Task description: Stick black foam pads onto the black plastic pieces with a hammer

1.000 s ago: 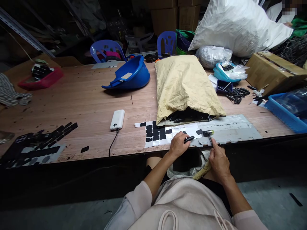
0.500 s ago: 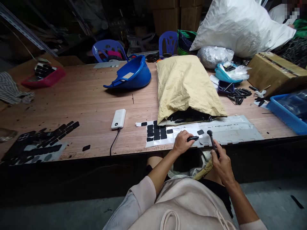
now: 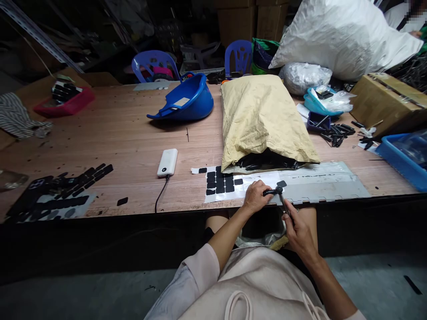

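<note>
My left hand is closed around a short black stick-like part, which points right just above the table's front edge. In my right hand is a round-headed rod with a dark knob at its upper end and a greyish shaft. The knob meets the tip of the black part; whether they are joined I cannot tell. Behind them lies a loose black rounded square pad. Left of my left hand, a white sheet carries several black pads.
A yellow sack of black parts lies open towards me. Left of it are a white power bank with a cable and a blue basin. A blue tray and a cardboard box stand at the right.
My right hand has moved left, bringing the rod's round head against the end of the black part. My left hand keeps its hold. The view has shifted slightly.
</note>
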`<state>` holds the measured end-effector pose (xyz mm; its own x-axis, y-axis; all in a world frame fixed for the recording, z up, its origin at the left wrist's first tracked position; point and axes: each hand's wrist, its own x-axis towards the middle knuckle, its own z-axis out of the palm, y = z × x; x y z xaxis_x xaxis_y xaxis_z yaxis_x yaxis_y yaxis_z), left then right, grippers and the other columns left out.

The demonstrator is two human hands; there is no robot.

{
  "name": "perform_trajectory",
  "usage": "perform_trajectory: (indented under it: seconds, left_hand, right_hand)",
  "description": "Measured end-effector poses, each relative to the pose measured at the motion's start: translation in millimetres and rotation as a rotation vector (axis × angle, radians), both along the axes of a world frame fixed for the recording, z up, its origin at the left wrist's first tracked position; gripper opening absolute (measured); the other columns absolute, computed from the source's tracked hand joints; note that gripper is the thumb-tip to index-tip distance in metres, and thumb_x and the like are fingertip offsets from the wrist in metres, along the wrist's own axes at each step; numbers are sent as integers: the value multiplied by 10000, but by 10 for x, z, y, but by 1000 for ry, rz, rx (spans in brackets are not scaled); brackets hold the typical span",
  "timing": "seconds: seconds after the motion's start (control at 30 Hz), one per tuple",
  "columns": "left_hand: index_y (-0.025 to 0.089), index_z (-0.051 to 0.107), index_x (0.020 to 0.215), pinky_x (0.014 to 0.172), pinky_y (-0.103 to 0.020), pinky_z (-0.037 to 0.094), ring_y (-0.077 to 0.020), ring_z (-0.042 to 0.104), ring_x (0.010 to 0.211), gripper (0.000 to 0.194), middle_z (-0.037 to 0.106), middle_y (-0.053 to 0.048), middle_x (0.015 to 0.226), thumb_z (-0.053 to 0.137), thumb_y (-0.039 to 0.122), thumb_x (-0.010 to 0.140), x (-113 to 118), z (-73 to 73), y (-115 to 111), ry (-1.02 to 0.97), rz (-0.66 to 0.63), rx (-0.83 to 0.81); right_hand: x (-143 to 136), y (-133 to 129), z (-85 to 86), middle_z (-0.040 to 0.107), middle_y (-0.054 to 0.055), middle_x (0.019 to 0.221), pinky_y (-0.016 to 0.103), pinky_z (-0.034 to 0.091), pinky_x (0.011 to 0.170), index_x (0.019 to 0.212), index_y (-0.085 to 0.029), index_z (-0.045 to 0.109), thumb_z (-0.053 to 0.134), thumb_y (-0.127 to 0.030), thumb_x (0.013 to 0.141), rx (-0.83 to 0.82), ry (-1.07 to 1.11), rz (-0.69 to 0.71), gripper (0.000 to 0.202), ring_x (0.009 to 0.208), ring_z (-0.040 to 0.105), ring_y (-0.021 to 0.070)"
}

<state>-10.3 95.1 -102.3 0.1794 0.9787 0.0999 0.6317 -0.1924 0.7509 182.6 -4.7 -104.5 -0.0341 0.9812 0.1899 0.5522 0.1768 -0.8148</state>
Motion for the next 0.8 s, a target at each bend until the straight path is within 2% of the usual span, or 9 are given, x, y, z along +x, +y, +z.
perform_trajectory:
  seconds: [0.1, 0.27, 0.37, 0.53, 0.67, 0.8]
  left_hand:
    - [248, 829, 1032, 952, -382, 526, -241, 638, 1015, 186, 699, -41, 975, 836, 215, 849, -2, 6, -1, -5, 0, 8]
    - [249, 825, 1039, 949, -388, 521, -236, 641, 1005, 180, 699, -35, 971, 824, 212, 864, -12, 10, 5, 4, -21, 17]
    - [246, 825, 1030, 938, -388, 522, -238, 642, 1002, 166, 699, -38, 963, 824, 218, 866, -13, 12, 5, 1, -18, 16]
    - [240, 819, 1023, 948, -384, 529, -243, 643, 1015, 189, 704, -45, 981, 842, 201, 840, -3, 2, 3, -14, -8, 27]
    - [216, 802, 995, 936, -380, 535, -244, 644, 985, 175, 696, -48, 954, 834, 194, 824, 8, -16, 0, -1, -2, 68]
    - [217, 791, 997, 938, -379, 537, -240, 645, 976, 168, 696, -46, 949, 819, 207, 832, 7, -25, -7, -13, -4, 81]
  right_hand:
    - [-12, 11, 28, 735, 134, 1402, 368, 605, 1054, 1547, -163, 610, 499, -341, 1042, -39, 1, -13, 546, 1197, 745, 228]
    - [-94, 8, 57, 694, 127, 1471, 378, 573, 1104, 1545, -186, 612, 503, -357, 1044, 12, 38, 29, 541, 1282, 704, 231]
    - [-146, 0, 51, 708, 126, 1450, 382, 582, 1086, 1528, -191, 630, 498, -353, 1035, -22, 33, 50, 535, 1272, 709, 235]
    - [-80, 48, 104, 718, 118, 1427, 383, 578, 1074, 1526, -199, 627, 513, -399, 1025, -48, 20, -70, 551, 1221, 713, 232]
    - [89, 133, 164, 731, 127, 1349, 396, 576, 1015, 1528, -209, 625, 486, -381, 1012, -48, -166, -207, 561, 1190, 689, 262]
    - [179, 170, 162, 731, 108, 1085, 373, 558, 851, 1538, -246, 625, 436, -283, 1001, -100, -486, -260, 571, 1091, 652, 281]
